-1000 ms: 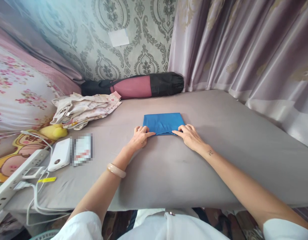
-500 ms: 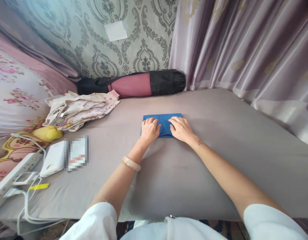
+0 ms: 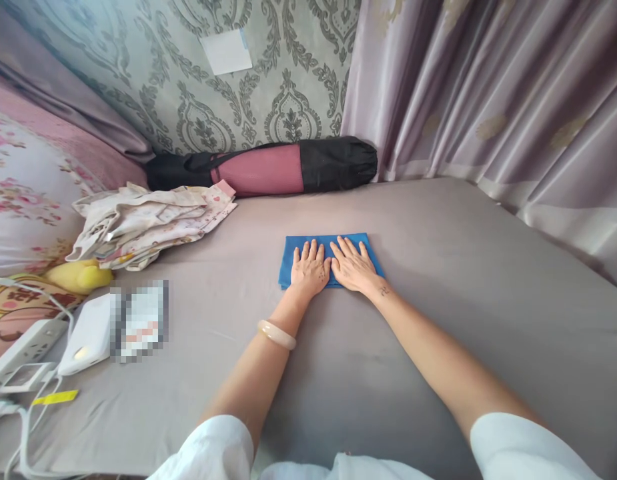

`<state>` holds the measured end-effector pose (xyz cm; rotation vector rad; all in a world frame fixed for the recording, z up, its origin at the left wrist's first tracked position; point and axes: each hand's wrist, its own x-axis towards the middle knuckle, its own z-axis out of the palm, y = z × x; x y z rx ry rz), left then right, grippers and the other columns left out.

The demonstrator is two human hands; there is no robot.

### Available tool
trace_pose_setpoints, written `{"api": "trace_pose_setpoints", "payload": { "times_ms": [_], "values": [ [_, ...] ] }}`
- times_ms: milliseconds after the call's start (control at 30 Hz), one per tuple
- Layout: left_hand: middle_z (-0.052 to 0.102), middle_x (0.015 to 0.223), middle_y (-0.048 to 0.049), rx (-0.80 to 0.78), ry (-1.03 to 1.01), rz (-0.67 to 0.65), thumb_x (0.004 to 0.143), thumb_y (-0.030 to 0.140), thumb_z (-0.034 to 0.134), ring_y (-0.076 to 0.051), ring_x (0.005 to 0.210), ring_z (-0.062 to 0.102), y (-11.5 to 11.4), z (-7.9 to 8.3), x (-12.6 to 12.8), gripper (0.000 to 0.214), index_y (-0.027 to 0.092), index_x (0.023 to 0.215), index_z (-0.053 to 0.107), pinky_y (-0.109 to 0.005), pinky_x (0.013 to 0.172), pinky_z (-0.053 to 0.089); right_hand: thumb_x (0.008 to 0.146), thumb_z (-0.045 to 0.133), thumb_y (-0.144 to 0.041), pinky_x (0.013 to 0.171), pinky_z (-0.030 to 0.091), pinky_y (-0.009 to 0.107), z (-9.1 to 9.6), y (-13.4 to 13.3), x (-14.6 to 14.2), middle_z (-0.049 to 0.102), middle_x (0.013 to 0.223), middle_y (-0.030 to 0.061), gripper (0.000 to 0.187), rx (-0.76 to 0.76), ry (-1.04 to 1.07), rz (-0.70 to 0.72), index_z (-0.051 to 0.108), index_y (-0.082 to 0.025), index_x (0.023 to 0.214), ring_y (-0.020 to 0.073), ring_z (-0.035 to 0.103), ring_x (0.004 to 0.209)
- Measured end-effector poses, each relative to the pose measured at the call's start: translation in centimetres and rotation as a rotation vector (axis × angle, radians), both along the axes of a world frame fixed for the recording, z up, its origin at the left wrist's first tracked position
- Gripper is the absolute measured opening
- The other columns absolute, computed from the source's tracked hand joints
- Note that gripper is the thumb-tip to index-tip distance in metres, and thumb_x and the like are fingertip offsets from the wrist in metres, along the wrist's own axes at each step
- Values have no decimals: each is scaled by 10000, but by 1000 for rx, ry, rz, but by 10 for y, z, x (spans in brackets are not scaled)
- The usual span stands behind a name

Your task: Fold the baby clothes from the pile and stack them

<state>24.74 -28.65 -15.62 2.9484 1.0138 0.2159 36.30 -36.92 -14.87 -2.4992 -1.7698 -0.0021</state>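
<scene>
A folded blue cloth (image 3: 293,248) lies flat on the grey sheet, its upper edge and both sides showing around my hands. My left hand (image 3: 311,268) rests palm down on its left half, fingers stretched forward. Beside it, my right hand (image 3: 355,265) is spread flat on the right half, the two thumbs close together at the middle. Neither hand grips anything. The cloth's centre and part of its near edge are hidden under my palms and wrists.
A rolled mat in a black and pink bag (image 3: 261,170) lies along the wall. Left of it sits a pile of folded clothes (image 3: 153,223). Nearer are a yellow plush toy (image 3: 81,275), a white power bank (image 3: 91,333), a blurred-out item (image 3: 142,320) and a power strip (image 3: 31,350) with cables.
My fingers were curled on the cloth, hands apart. Now they lie stretched flat and closer together at its middle. The view has shifted slightly.
</scene>
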Motion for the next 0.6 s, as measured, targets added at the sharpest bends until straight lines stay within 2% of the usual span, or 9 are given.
{"api": "trace_pose_setpoints", "payload": {
  "times_ms": [233,367,467,600],
  "values": [
    [394,1548,-141,-48,-90,-25,1003,380,311,-297,1449,330,-1,5,-4,527,126,1435,473,-519,1188,239,985,280,-306,1175,173,577,4,1,0,269,1600,164,570,2,10,12,373,-99,1508,304,267,1465],
    [496,1480,-135,-83,-181,-9,962,271,400,-263,1410,406,-2,13,-7,419,140,1325,563,-472,1178,286,975,286,-266,1164,196,569,14,14,-1,386,1542,188,530,71,28,-6,464,-82,1439,303,340,1427],
    [527,1451,-137,-61,-253,66,958,195,362,-250,1410,409,-1,16,-7,415,127,1314,565,-457,1179,288,976,263,-253,1188,160,532,15,29,-5,334,1570,182,556,130,27,18,409,-47,1471,283,262,1468],
    [465,1497,-160,-60,-203,130,992,244,310,-276,1441,353,2,12,-8,465,89,1385,506,-502,1187,264,986,213,-278,1209,136,492,4,42,-10,259,1602,155,597,86,61,69,323,-27,1517,258,187,1496]
  ]
}}
